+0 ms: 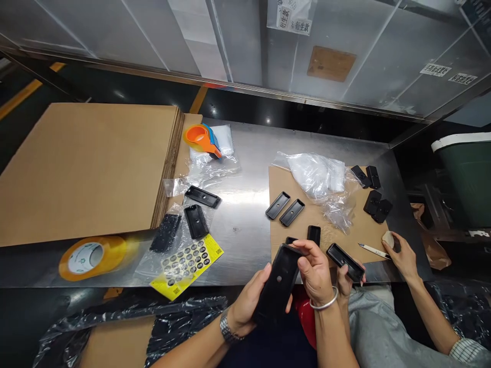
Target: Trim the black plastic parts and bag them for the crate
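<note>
Clasping a black rectangular plastic shell point(278, 283) in the left hand point(246, 302), with most fingertips hidden behind. Touching its upper corner with the curled right hand point(316, 273); hard to say whether pinching. Just beyond, mostly covered, a second shell point(291, 240); close right, a co-worker's hand point(342, 282) around another shell point(339, 256); left, a yellow sticker sheet point(192, 261) partly under clear plastic point(156, 258).

Beyond the steel bench point(245, 255), its top bright with glare, I see dark, glossy floor point(245, 110) marked with yellow lines point(21, 98) and flecked with reflected light. Grey panels point(243, 46) rise above a metal rail point(249, 94); a white-rimmed green bin point(466, 179) stands to the right.
</note>
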Tool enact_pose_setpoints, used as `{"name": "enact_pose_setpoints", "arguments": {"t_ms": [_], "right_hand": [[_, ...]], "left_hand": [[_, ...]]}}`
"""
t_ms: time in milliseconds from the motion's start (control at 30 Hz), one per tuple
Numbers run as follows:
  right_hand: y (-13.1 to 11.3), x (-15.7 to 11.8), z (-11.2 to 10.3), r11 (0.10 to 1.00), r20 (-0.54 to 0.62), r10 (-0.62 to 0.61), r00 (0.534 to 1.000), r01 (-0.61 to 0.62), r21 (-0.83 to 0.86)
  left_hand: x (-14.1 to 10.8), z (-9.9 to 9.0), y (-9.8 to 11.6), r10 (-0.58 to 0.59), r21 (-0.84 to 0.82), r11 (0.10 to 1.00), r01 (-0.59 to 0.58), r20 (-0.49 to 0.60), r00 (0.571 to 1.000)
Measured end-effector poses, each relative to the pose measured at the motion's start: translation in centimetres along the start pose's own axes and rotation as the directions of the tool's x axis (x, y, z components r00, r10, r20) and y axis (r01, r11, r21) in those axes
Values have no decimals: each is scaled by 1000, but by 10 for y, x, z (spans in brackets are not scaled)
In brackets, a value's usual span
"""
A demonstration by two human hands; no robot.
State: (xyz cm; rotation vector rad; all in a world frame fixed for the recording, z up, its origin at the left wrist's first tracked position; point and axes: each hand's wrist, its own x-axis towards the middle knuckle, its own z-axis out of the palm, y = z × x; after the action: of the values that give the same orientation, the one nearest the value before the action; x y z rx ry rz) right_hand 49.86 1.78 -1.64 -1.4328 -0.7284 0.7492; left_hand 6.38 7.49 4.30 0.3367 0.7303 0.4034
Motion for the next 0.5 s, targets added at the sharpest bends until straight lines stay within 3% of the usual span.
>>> {"name": "enact_pose_setpoints", "arguments": {"t_ms": [33, 100, 133, 167, 233, 300, 367, 500], "right_hand": [[-10, -6, 11, 1000, -1, -17, 1000, 17, -3], [-36, -27, 54, 999, 51, -14, 999, 12, 31], [-49, -42, 85, 996, 165, 40, 985, -51, 68], [-58, -58, 120, 980, 307, 132, 943, -170, 102], [-67, -91, 192, 951, 422, 186, 887, -271, 149], [-63, -116, 247, 939, 484, 209, 850, -312, 142], [-54, -128, 275, 913, 507, 239, 828, -370, 172], [-39, -130, 281, 860, 395, 394, 830, -485, 161]], "left_hand": [[-1, 0, 0, -6, -11, 1000, 6, 2, 1000], [-2, 1, 1, -24, -26, 999, 24, 2, 1000], [-3, 1, 2, -33, -32, 999, 33, 3, 999], [-4, 2, 2, -38, -37, 999, 38, 3, 999], [-6, 4, 3, -42, -54, 998, 41, -9, 999], [-8, 6, 4, -44, -83, 996, 41, -37, 998], [-9, 8, 5, -73, -111, 992, 66, -65, 995], [-3, 10, 6, -84, -42, 996, 78, -176, 981]]}}
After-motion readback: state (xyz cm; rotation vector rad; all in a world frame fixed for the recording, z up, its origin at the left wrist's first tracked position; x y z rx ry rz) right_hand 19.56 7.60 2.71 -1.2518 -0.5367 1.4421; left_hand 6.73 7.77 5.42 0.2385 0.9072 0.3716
